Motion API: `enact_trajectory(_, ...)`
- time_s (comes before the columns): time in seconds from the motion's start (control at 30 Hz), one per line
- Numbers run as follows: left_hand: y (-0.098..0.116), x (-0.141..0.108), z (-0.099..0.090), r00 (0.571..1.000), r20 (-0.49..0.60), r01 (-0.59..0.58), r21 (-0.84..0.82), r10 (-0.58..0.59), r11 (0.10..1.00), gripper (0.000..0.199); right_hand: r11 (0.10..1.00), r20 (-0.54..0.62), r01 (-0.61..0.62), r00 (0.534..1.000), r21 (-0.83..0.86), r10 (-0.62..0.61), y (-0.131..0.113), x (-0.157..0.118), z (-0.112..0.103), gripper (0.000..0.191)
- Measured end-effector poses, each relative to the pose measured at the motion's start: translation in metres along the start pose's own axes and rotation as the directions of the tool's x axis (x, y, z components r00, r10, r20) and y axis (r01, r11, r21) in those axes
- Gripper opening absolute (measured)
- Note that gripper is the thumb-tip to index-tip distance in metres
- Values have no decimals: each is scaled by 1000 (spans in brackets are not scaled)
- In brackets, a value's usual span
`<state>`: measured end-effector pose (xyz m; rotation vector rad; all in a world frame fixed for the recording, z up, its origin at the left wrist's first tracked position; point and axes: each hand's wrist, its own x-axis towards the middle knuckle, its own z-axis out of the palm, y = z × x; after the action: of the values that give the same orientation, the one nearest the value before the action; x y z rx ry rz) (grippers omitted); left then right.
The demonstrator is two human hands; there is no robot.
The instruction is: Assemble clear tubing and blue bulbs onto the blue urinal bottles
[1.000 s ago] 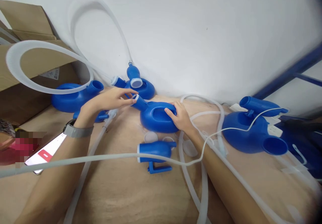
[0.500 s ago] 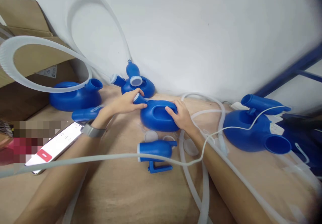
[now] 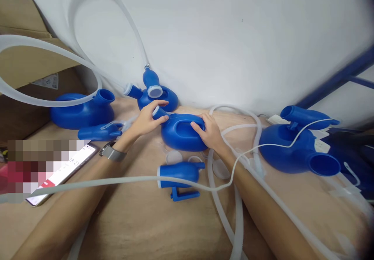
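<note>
A blue plastic urinal bottle (image 3: 182, 141) with a moulded handle lies on the wooden tabletop in front of me. My right hand (image 3: 209, 131) grips its handle end, thumb over the top. Around the short neck with a white rim (image 3: 157, 112), my left hand (image 3: 150, 119) is spread. Its thumb touches the neck and its fingers reach out straight behind; whether they touch is unclear. Closer to me lies a blue spout piece (image 3: 179, 174) with a white rim, beside a blue L-shaped handle part (image 3: 185, 194). Clear round discs (image 3: 174, 157) lie between bottle and spout piece.
Similar blue bottles stand left (image 3: 82, 114), at the wall (image 3: 171, 99) and right (image 3: 286, 151). A whitish hose (image 3: 125, 181) crosses the foreground; others loop at left and right. A phone (image 3: 62, 174), a loose blue spout (image 3: 97, 132) and a cardboard box (image 3: 43, 65) are left.
My left hand's fingers have straightened from curling behind the bottle's neck. The right hand keeps its grip. The whole view has shifted slightly.
</note>
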<state>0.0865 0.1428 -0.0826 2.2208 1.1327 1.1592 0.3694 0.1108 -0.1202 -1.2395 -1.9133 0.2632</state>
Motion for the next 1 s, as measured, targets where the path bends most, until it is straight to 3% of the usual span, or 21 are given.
enact_trajectory(0.33, -6, -3, 2, 996, -1, -86, -42, 86, 995, 66, 1000, -4, 0, 1000, -15, 0, 2, 0, 2, 47)
enact_trajectory(0.6, -8, -4, 3, 994, -29, -106, -78, 104, 991, 53, 1000, -41, 27, 999, -10, -27, 4, 0, 4, 47)
enact_trajectory(0.8, -5, -5, 10, 978, -134, -162, -14, 158, 987, 28, 1000, -31, 5, 1000, 0, -5, 2, 2, 3, 45)
enact_trajectory(1.0, -7, -9, 24, 943, -289, -149, 83, 167, 985, 27, 1000, 1, 2, 1000, 11, -2, 1, 2, 0, 44)
